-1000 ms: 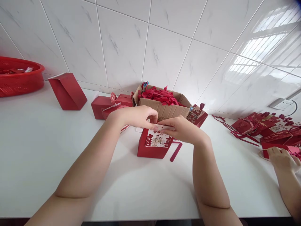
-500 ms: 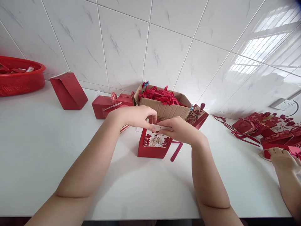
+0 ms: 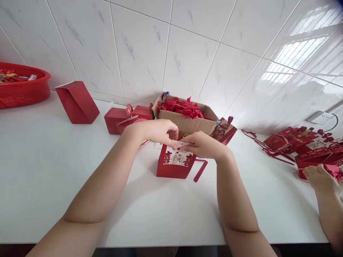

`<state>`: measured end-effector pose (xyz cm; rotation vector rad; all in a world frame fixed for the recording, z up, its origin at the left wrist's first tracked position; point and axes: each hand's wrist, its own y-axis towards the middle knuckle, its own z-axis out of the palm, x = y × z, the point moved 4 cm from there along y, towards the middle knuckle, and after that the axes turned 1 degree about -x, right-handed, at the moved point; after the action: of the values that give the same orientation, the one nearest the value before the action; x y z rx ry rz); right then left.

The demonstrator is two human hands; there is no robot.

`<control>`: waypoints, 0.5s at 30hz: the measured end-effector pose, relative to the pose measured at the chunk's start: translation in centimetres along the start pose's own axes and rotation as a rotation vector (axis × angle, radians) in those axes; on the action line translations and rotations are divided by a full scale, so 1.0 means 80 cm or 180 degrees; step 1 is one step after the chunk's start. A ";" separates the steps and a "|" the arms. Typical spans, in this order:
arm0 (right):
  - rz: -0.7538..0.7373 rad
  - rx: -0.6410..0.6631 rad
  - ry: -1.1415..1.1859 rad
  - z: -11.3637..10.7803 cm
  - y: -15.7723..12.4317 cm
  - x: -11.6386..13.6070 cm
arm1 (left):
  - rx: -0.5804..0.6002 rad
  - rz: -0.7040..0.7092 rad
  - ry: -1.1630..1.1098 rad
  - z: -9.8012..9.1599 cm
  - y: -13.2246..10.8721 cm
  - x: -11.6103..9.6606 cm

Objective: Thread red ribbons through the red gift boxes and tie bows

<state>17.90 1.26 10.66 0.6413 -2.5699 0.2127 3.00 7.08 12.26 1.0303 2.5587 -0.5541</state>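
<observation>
A red gift box (image 3: pixel 173 170) with a printed couple and a white top edge stands upright on the white table. My left hand (image 3: pixel 162 131) pinches the left part of its top between thumb and fingers. On the right part of the same edge, my right hand (image 3: pixel 202 143) is closed, thumb in front. What the fingertips do behind the edge is hidden. A dark red ribbon (image 3: pixel 200 170) sticks out from behind the box's right side and lies bent on the table.
Behind the gift box is a cardboard box (image 3: pixel 184 123) of red ribbons (image 3: pixel 184 107). More red boxes (image 3: pixel 115 120) stand left of it, one taller box (image 3: pixel 77 102) apart. A red basket (image 3: pixel 24 91) sits far left. At right, another person's hand (image 3: pixel 320 178) touches a box beside several boxes (image 3: pixel 300 141).
The white strip along the box's top looks flatter against the front, and my right hand sits slightly lower and closer to it. The other person's hand has shifted slightly.
</observation>
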 end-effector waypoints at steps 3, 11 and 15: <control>0.0003 0.0029 0.0049 -0.001 0.001 -0.002 | -0.0022 0.0074 0.0038 0.000 -0.002 -0.005; 0.0039 -0.0009 0.0197 -0.001 0.004 -0.011 | -0.0198 0.0297 0.0154 0.004 -0.005 -0.021; 0.0088 -0.0106 0.0152 -0.001 0.003 -0.016 | -0.0394 0.0365 -0.0050 0.006 0.001 -0.026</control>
<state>18.83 2.02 10.11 0.5817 -2.5322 0.1915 4.55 5.72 12.71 1.1156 2.4669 -0.3674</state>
